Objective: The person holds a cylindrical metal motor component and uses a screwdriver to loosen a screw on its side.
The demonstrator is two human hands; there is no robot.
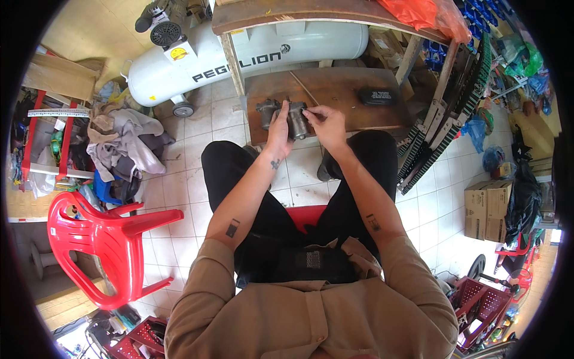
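Observation:
My left hand (279,133) is closed around the side of a grey cylindrical metal part (297,122), which looks like a small motor and stands roughly upright over the near edge of a low brown bench (353,118). My right hand (329,125) has its fingertips pinched together at the upper right side of this part. Whether a small piece sits between those fingertips cannot be made out. Just left of my left hand, a second dark grey metal part (266,113) of similar shape rests on the bench.
A thin rod (305,88) and a black case (378,96) lie on the bench. Beyond it stands a white air compressor tank (239,63). A red plastic chair (98,245) is at left, with crumpled grey cloth (122,134) above it. Black toothed rails (445,110) lean at right, near cardboard boxes (487,209).

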